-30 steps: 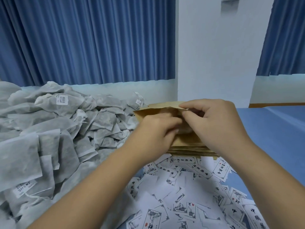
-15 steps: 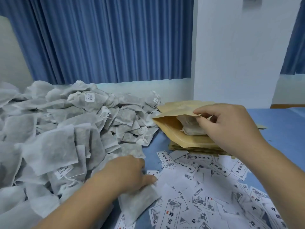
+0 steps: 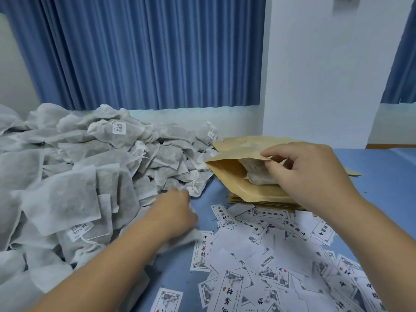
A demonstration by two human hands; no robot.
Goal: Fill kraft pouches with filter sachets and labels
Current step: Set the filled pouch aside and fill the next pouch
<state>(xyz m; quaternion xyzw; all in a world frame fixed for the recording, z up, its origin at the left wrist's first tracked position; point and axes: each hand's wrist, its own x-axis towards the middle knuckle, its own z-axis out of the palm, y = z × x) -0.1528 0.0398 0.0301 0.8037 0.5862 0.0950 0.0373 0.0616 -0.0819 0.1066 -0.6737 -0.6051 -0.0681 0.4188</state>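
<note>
A kraft pouch [image 3: 234,176] lies open on top of a stack of flat pouches [image 3: 258,200]. My right hand [image 3: 313,179] pinches its upper lip and holds the mouth open. Grey filter sachets [image 3: 256,174] show inside the pouch. My left hand [image 3: 173,215] is at the near edge of the big sachet pile [image 3: 74,176], fingers curled on one filter sachet [image 3: 191,236] that sticks out under the palm; the hand is blurred. Printed paper labels [image 3: 270,255] lie scattered on the blue table in front of the pouch stack.
The blue table [image 3: 382,188] runs to the right of the pouches. A white pillar [image 3: 315,75] and blue curtains [image 3: 146,52] stand behind. More kraft pouches [image 3: 252,140] lie behind the open one.
My left hand left the pouch mouth, dropped to the near edge of the sachet pile and closed on a sachet. My right hand stayed on the pouch lip.
</note>
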